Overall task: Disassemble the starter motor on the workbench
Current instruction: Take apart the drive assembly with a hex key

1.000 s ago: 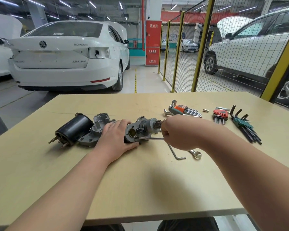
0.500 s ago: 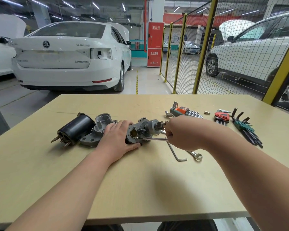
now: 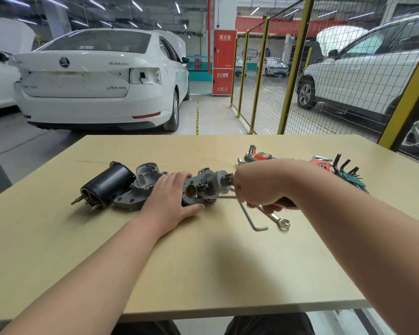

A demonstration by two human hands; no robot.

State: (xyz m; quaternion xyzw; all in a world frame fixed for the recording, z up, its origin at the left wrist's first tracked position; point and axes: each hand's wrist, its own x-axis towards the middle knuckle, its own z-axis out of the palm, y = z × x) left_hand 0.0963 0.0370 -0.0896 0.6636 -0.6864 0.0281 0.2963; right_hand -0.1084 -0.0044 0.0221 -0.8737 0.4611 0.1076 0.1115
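Head camera: a person is taking apart a starter motor at a wooden workbench [image 3: 203, 262] in a car workshop. The motor is lying in pieces near the middle of the bench: a black motor body [image 3: 109, 183] at the left, a grey nose casting [image 3: 143, 187] touching it, and a grey housing section [image 3: 203, 187] with a brass bush facing the camera.

The left hand [image 3: 172, 201] is clamping that section down, fingers draped over its top and thumb curling along its near side. The right hand [image 3: 259, 187] is gripping a hex key [image 3: 218, 197], fingers wrapped round the shank, with the tip sitting at a fastener just beside the bush.

Doing this step well likely means seating the key fully and square in the screw head while the left hand is bearing down, so the housing is not rolling as torque comes on. A half-seated tip risks rounding the socket.

The left forearm is reaching in low from the near left, wrist flat. The right forearm is crossing from the near right, wrist raised off the bench, back of the hand facing the camera.

A loose hex key [image 3: 252, 218] and a ring spanner [image 3: 279, 220] are lying just under the right hand, and a green key set [image 3: 348, 177] is lying beyond.
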